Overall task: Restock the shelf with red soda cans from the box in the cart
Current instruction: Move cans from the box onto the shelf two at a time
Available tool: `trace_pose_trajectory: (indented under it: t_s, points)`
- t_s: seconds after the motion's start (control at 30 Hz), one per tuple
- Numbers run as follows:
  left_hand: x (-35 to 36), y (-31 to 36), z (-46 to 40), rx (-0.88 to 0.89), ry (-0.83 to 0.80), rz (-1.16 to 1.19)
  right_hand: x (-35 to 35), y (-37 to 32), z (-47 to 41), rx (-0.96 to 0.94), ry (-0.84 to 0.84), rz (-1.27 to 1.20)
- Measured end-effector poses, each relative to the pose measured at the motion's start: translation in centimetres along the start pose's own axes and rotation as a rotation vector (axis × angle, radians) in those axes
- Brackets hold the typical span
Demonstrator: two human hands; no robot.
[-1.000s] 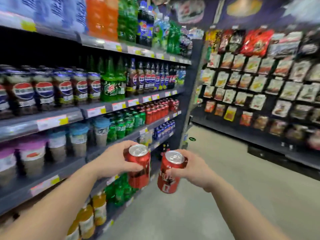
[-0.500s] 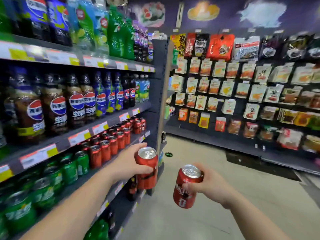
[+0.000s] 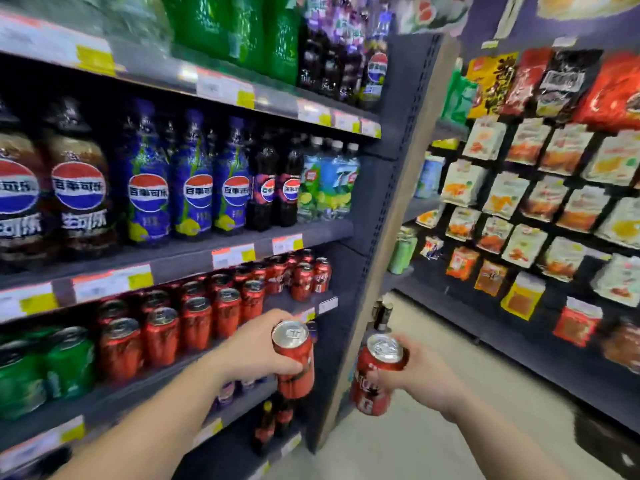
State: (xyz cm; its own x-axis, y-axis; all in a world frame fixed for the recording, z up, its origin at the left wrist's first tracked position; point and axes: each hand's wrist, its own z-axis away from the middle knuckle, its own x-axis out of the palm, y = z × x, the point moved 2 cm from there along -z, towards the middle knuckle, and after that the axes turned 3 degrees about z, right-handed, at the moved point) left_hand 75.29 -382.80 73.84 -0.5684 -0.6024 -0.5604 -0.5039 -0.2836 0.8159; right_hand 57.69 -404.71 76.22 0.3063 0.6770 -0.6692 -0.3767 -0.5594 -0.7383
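My left hand [image 3: 258, 351] grips an upright red soda can [image 3: 294, 362] just in front of the can shelf [image 3: 304, 308]. My right hand [image 3: 420, 374] holds a second red can [image 3: 375, 379], tilted, out in the aisle beside the shelf's end post. Rows of red cans [image 3: 207, 317] stand on that shelf, with a bare patch of shelf between the front rows and a small group of red cans [image 3: 308, 275] at the right end. The box and the cart are out of view.
Green cans [image 3: 45, 368] stand left of the red ones. Cola bottles [image 3: 149, 192] fill the shelf above. The grey end post [image 3: 388, 237] rises between my hands. Snack bags [image 3: 540, 188] hang on the rack across the aisle [image 3: 433, 441]. Dark bottles [image 3: 273, 424] stand low down.
I have come closer to the shelf; the red cans now lie directly ahead. Both hands keep their cans, the left one nearer the shelf edge.
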Motion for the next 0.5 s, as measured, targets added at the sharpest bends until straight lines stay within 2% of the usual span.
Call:
trace_pose_trajectory:
  t_s: [0.17,0.37,0.5]
  points:
    - [-1.1,-4.3,-7.1,-0.094,0.127,-0.091,1.7,0.0,-12.5,-0.133,-0.119,0.041]
    - [-1.6,-6.7,-17.1,-0.057,0.119,-0.293,3.2,-0.1,-24.7,-0.277,-0.200,0.137]
    - [-1.8,-9.1,-22.1,-0.156,0.097,-0.381,3.3,-1.1,-30.7,-0.392,-0.259,0.210]
